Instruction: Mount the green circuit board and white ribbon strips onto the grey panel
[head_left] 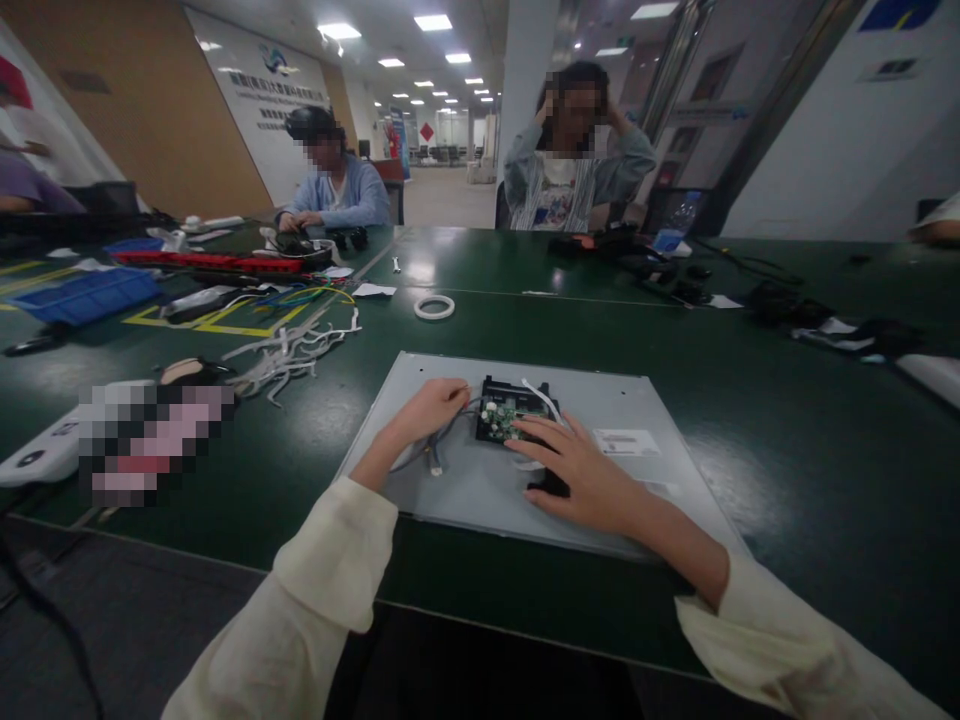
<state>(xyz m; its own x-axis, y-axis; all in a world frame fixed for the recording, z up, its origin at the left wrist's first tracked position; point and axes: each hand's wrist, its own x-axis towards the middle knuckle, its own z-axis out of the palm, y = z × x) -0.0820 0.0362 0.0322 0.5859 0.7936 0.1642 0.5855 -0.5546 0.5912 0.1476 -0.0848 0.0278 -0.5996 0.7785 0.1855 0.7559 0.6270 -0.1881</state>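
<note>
A flat grey metal panel (480, 500) lies on the table in front of me, with a green circuit board (504, 422) in a black frame at its middle. My left hand (431, 408) is closed in a pinch at the board's left side; what its fingertips hold is too small to make out. Just below that hand, grey wires (437, 452) run from the board to a small white connector (436, 470). My right hand (577, 470) spreads its fingers over the board's right side, fingertips at its edge. A white flat cable (541, 398) curves across the frame beside it.
Beyond the panel lies a white tape roll (434, 307). To the left are loose white strips (300, 345), a blue tray (86, 295) and a white device (45, 445). Cables and black items (787, 300) lie at right. Two people (337, 190) sit across the table.
</note>
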